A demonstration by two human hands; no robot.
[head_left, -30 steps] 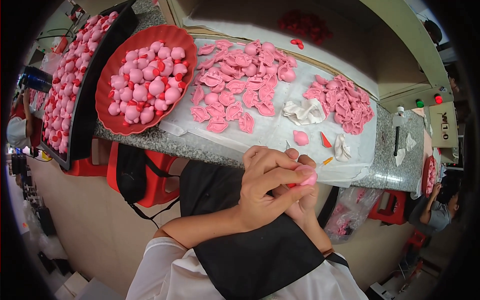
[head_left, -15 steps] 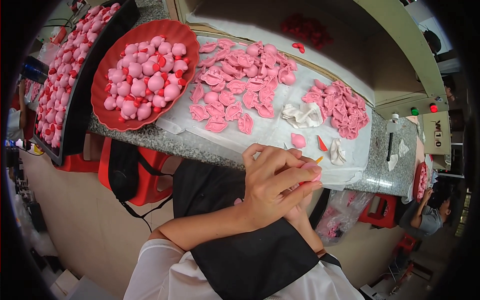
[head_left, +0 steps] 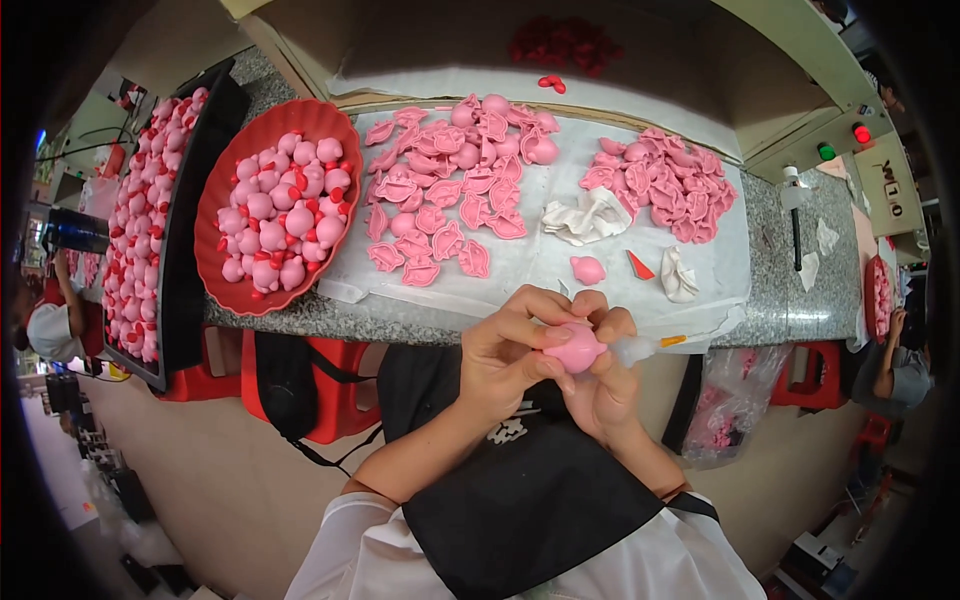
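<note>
Between my hands, just past the table's front edge, is a smooth pink ball-shaped piece [head_left: 575, 349]. The thumb and fingers of my left hand [head_left: 500, 358] pinch it from the left. My right hand [head_left: 603, 385] grips its right side and also has a small whitish translucent bottle [head_left: 632, 349] with an orange tip tucked in its fingers, the tip pointing right. Beyond my fingers, one loose pink ball [head_left: 588, 270] lies on the white paper [head_left: 500, 290], close to a small red pointed piece [head_left: 640, 265] and a crumpled white tissue [head_left: 679, 276].
Pink cupped pieces [head_left: 440, 190] spread across the paper, with another pile [head_left: 680, 190] at right. A red scalloped bowl [head_left: 215, 215] and a black tray [head_left: 185, 250] hold pink balls with red parts. Behind stands a box-like booth [head_left: 800, 120]. Co-workers sit at both sides.
My left hand has drawn back from covering the right, so the pink ball and bottle now show. The orange tip has swung to point right. The whole view has shifted.
</note>
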